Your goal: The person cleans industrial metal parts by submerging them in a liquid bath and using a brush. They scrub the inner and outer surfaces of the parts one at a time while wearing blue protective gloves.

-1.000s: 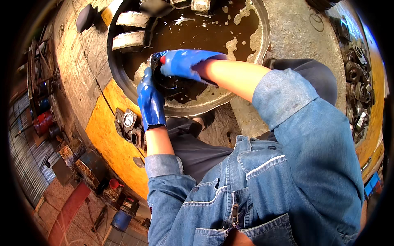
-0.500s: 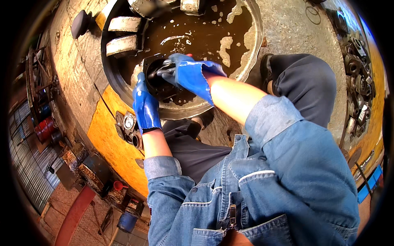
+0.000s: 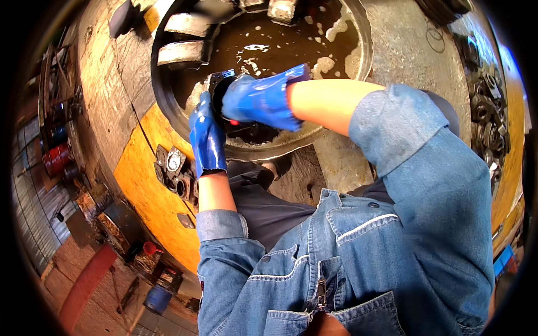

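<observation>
My left hand (image 3: 207, 134), in a blue rubber glove, grips a dark, wet metal part (image 3: 221, 80) with a flat flange and a round opening. It holds the part tilted above the near left of a wide round basin (image 3: 367, 47) of brown, foamy liquid (image 3: 274, 50). My right hand (image 3: 260, 101), gloved in the same blue, is pressed into the part's opening with its fingers closed. A small red bit shows below these fingers; what it belongs to is hidden. Pale-faced curved metal pieces (image 3: 182, 52) rest inside the basin at the far left.
Several small metal parts (image 3: 175, 162) lie on a yellow board (image 3: 145, 185) left of my left forearm. More dark metal parts (image 3: 487, 117) are heaped at the far right. A dark rounded object (image 3: 122, 19) stands left of the basin. A red dipper (image 3: 149, 248) is at lower left.
My right hand has turned and its elbow has swung outward; the red bit now shows below the fingers rather than above. The metal part is tilted more upright. The view has shifted slightly.
</observation>
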{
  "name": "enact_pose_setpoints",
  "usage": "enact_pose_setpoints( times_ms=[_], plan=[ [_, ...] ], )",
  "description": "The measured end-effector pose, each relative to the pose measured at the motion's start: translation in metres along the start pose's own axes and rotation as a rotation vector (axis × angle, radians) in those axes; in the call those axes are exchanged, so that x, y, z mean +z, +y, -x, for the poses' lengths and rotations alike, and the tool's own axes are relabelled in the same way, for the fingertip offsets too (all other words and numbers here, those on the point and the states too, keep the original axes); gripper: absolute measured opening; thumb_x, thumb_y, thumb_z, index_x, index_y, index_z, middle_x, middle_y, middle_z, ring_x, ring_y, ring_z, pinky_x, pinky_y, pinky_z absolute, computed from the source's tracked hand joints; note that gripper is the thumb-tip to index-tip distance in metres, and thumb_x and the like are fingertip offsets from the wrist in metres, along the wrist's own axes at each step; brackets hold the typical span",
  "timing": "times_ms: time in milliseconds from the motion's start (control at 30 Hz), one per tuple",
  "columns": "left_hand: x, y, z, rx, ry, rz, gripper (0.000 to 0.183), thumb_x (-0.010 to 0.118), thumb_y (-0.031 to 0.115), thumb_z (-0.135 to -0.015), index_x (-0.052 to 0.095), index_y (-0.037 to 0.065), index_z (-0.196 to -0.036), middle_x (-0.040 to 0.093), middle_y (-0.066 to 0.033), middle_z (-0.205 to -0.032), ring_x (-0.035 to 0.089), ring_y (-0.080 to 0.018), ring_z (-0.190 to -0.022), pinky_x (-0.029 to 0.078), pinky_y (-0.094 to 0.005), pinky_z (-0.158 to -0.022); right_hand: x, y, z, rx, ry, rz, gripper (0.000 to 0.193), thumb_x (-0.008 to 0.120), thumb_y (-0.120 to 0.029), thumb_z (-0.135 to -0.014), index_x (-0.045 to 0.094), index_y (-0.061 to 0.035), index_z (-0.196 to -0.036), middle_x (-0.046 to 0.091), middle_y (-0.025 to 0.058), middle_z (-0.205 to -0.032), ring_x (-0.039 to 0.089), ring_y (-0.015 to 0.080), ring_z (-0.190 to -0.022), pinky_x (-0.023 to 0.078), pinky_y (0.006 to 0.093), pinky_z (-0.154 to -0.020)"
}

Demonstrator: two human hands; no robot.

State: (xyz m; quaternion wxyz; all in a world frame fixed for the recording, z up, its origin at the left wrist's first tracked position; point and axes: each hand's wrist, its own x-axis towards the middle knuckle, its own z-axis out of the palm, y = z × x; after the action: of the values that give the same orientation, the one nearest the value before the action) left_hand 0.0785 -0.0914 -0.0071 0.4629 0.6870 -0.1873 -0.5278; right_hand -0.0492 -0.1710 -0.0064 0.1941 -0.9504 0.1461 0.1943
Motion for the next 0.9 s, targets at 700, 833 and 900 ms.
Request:
enact_pose_setpoints(
  times_ms=[700,833,900],
  plan=[
    [-0.01,-0.017,-0.031,-0.033,0.156,-0.217,0.05,0.066,0.041,-0.101,0.074,-0.005,-0.119,0.077,-0.0129,-0.101,0.07,-0.0216,-0.086,0.054,-0.0319,-0.075,0.028,0.024,-0.018,0.28,0.278,-0.71,0.035,0.07,-0.033,-0.092,0.074,-0.0157,-0.122,0.078,0.0105,-0.114,0.073,0.0338,-0.109,0.057,0.0426,-0.091],
    [-0.005,-0.007,-0.018,0.032,0.281,-0.458,0.061,0.067,0.047,-0.099,0.071,-0.01,-0.12,0.077,-0.0187,-0.103,0.072,-0.0254,-0.091,0.055,-0.0367,-0.079,0.022,0.013,0.037,0.381,0.437,-1.23,0.046,0.069,-0.04,-0.095,0.07,-0.0062,-0.125,0.076,0.0162,-0.104,0.071,0.0279,-0.096,0.052,0.0379,-0.09],
    [-0.01,-0.016,-0.027,0.06,0.269,-0.464,0.064,0.068,0.049,-0.097,0.07,-0.01,-0.122,0.076,-0.0197,-0.106,0.072,-0.025,-0.092,0.055,-0.0358,-0.081,0.008,0.019,0.046,0.322,0.355,-1.189,0.044,0.069,-0.041,-0.095,0.071,-0.01,-0.126,0.076,0.0159,-0.109,0.072,0.0301,-0.097,0.053,0.0395,-0.089]
  ],
)
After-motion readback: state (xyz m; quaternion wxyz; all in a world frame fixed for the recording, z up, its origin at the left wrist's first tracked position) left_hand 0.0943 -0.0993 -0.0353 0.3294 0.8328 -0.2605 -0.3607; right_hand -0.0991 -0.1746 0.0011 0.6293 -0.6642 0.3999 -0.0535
